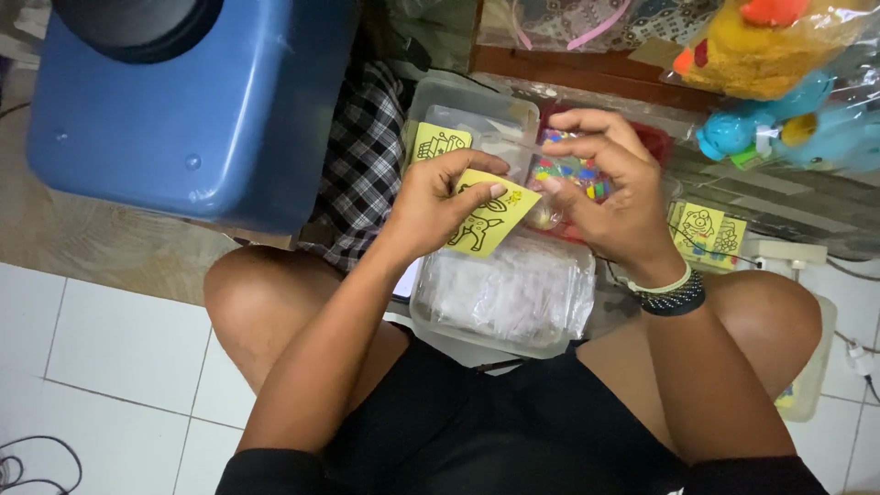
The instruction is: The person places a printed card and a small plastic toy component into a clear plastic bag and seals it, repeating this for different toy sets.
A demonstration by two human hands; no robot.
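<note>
Over clear tubs, left hand [431, 206] fingers pinch yellow card [481, 215] tilted diagonally; right hand [610, 197] fingers curled, contents unclear.

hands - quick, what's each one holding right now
Left hand: closed on a yellow picture card.
Right hand: fingers pinched near a clear plastic sleeve; whether it grips cannot be told.

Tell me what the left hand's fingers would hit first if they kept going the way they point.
Probably the right hand: the left hand, holding the yellow card, points its fingers rightward toward it. Depth is unclear.
</note>
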